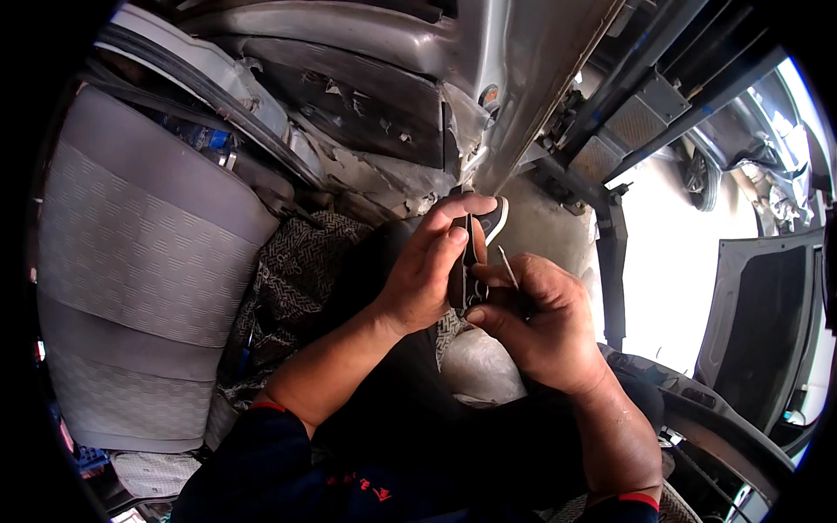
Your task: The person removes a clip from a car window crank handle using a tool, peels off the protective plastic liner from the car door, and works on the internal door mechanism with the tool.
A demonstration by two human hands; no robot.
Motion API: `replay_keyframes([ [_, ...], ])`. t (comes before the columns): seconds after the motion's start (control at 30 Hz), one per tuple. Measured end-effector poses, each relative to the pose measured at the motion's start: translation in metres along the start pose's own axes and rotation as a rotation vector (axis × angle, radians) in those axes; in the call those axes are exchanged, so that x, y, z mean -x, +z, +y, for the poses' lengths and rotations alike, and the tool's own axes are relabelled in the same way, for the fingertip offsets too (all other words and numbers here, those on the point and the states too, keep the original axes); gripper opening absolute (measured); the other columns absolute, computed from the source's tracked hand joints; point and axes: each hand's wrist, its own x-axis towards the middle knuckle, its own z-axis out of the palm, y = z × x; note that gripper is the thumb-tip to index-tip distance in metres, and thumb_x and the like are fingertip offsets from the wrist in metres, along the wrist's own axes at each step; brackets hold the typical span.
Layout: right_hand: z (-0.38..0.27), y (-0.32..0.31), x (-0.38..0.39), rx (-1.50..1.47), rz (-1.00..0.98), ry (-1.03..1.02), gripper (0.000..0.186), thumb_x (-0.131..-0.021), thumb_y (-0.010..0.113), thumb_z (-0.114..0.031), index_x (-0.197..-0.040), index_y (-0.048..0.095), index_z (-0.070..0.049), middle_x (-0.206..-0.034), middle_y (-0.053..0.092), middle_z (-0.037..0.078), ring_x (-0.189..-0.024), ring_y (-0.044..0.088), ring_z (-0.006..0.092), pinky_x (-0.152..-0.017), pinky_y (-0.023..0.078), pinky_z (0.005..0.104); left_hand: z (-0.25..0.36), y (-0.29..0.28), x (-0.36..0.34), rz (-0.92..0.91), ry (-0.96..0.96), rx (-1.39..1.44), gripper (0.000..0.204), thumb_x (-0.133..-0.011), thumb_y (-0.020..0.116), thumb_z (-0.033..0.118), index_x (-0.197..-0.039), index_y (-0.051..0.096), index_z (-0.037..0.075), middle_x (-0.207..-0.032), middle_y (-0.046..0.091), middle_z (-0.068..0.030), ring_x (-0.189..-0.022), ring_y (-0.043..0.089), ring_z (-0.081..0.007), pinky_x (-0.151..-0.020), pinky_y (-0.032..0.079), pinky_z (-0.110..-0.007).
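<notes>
In front of my lap, my left hand (425, 275) is closed round a narrow black part (469, 248) with a pale edge, held upright. Its exact kind does not show. My right hand (554, 327) is closed beside it, with thumb and forefinger at the part's lower end. From between the right fingers a slim, pointed metal tool (506, 263) sticks up; its lower end is hidden in the hand. Just beyond the hands shows a black shoe (497, 220) with a white sole.
A grey patterned car seat (139, 261) stands on the left. Ahead is a worn door panel (366, 96). A cloudy plastic bag (479, 366) lies under my hands, and a patterned cloth (301, 270) by the seat. Metal framework (628, 122) rises on the right.
</notes>
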Motion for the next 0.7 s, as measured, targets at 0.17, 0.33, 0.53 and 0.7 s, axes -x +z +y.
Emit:
replay_keyframes([
  [0.17, 0.003, 0.002, -0.001, -0.132, -0.028, 0.018, 0.032, -0.077, 0.088, -0.005, -0.104, 0.072, -0.001, -0.077, 0.057, 0.008, -0.073, 0.055, 0.0211, -0.067, 0.047, 0.0336, -0.004, 0.002, 0.003, -0.019, -0.024, 0.134, 0.040, -0.108, 0.042, 0.026, -0.142, 0.049, 0.006, -0.094, 0.058, -0.0048, -0.085, 0.050, -0.0093, -0.079, 0.044, -0.026],
  [0.33, 0.003, 0.001, -0.002, -0.228, -0.070, 0.061, 0.030, -0.079, 0.086, 0.000, -0.107, 0.072, 0.001, -0.085, 0.062, 0.006, -0.081, 0.061, 0.0174, -0.078, 0.052, 0.0299, -0.008, -0.001, 0.005, -0.098, 0.183, -0.004, 0.044, -0.106, 0.045, 0.028, -0.145, 0.043, 0.006, -0.102, 0.056, -0.0070, -0.092, 0.052, -0.0126, -0.085, 0.044, -0.028],
  [0.53, 0.009, 0.005, 0.002, -0.389, 0.037, 0.188, 0.031, -0.082, 0.085, -0.003, -0.109, 0.072, 0.000, -0.090, 0.062, 0.006, -0.084, 0.062, 0.0166, -0.078, 0.053, 0.0301, 0.003, -0.004, 0.008, -0.246, -0.223, 0.382, 0.083, -0.083, 0.066, 0.025, -0.155, 0.025, 0.014, -0.127, 0.044, -0.0083, -0.113, 0.049, -0.0171, -0.101, 0.044, -0.034],
  [0.7, 0.011, -0.001, -0.002, -0.138, 0.033, -0.042, 0.036, -0.081, 0.088, -0.016, -0.110, 0.072, -0.003, -0.087, 0.062, 0.008, -0.081, 0.063, 0.0217, -0.077, 0.052, 0.0332, 0.008, -0.007, 0.004, -0.318, -0.187, 0.289, 0.088, -0.079, 0.065, 0.026, -0.155, 0.027, 0.007, -0.121, 0.052, -0.0080, -0.114, 0.052, -0.0165, -0.100, 0.045, -0.033],
])
